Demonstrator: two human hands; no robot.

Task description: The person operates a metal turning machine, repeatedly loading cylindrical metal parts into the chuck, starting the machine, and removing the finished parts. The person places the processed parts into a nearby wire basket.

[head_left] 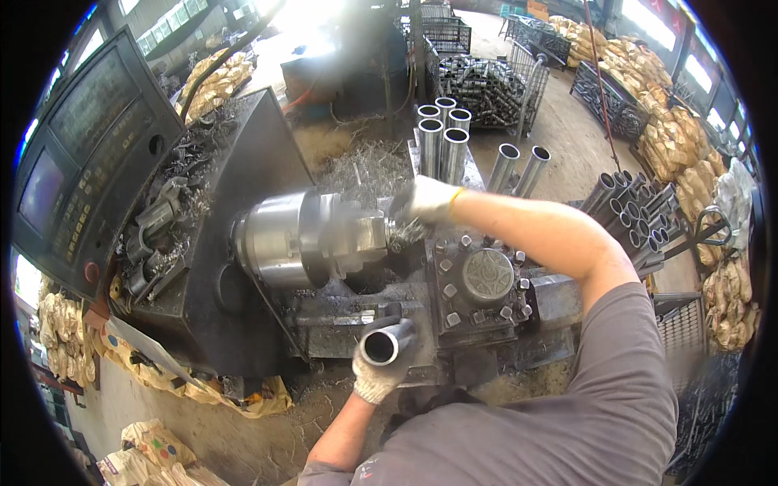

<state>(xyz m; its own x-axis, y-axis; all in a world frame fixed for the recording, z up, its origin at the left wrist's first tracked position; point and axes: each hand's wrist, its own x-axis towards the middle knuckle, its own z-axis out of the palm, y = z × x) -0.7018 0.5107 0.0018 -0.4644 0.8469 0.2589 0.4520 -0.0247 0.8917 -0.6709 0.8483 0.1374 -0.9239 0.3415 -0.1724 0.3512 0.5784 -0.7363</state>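
At a lathe (pixel 279 239), left hand (pixel 378 381) holding a metal tube (pixel 400 334), right hand (pixel 431 199) near the turret (pixel 486 275), elbow bent, grip unclear

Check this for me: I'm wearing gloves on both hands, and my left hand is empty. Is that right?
Not quite: your left hand isn't empty. The head view shows it holding a metal tube. It and your right hand are both gloved, as you said.

Your left hand (pixel 379 376) holds a shiny hollow tube (pixel 399 334), tilted, mouth up; a silver chuck (pixel 279 239) sits left of your right hand (pixel 429 199).
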